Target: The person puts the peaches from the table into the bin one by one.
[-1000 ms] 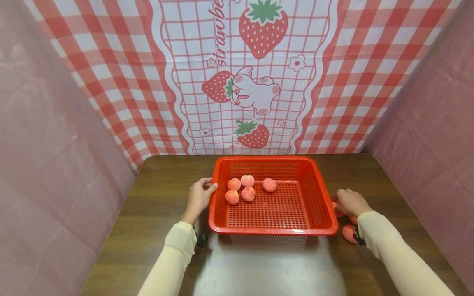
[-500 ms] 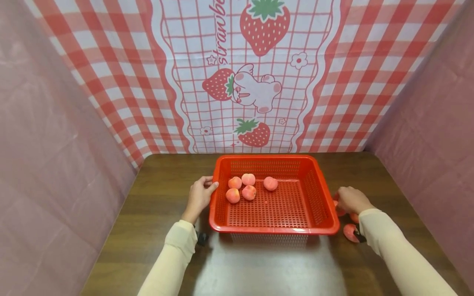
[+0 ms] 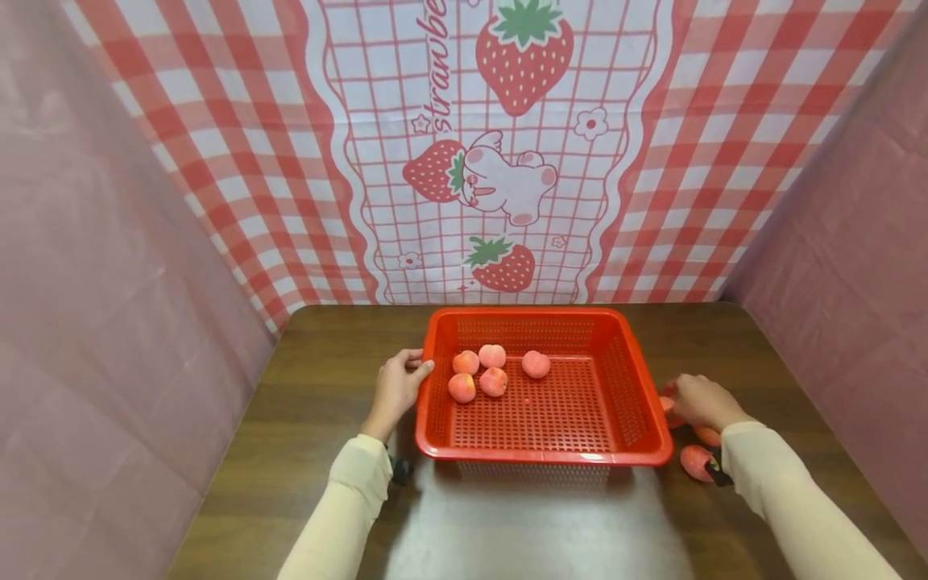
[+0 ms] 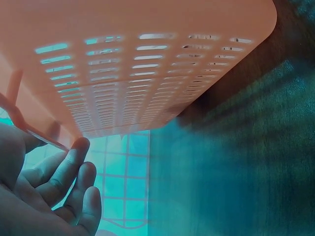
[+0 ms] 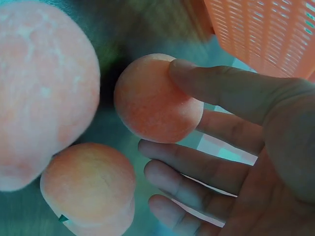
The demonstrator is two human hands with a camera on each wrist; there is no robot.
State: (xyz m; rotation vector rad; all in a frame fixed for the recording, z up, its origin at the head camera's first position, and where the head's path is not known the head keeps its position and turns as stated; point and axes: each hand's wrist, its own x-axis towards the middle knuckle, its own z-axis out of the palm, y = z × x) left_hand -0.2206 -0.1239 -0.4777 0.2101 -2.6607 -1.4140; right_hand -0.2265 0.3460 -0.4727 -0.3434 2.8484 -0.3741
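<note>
The left hand [image 3: 397, 390] grips the left rim of the red basket [image 3: 544, 457]; in the left wrist view its fingers [image 4: 74, 164] lie along the rim of the basket [image 4: 113, 19]. Just right of the basket, the right hand [image 3: 705, 401] holds a peach [image 3: 670, 409]. The right wrist view shows that peach [image 5: 155, 98] between the thumb and fingers of the right hand [image 5: 236, 137]. Two more peaches [image 5: 88, 184] [image 5: 42, 98] lie beside it. Inside the basket, several peaches [image 3: 494, 382] sit toward the left, with one peach [image 3: 536, 364] a little apart.
The brown wooden table [image 3: 290, 451] extends around the basket. Behind it hangs a red-and-white checked cloth [image 3: 275, 193] with strawberries, and pink cloths [image 3: 109, 322] flank both sides. A peach [image 3: 698, 464] lies by the right wrist, another [image 3: 706, 436] partly under the hand.
The whole scene has shifted slightly in the head view. Both hands keep nearly the same places relative to the basket, and the peaches inside have not moved.
</note>
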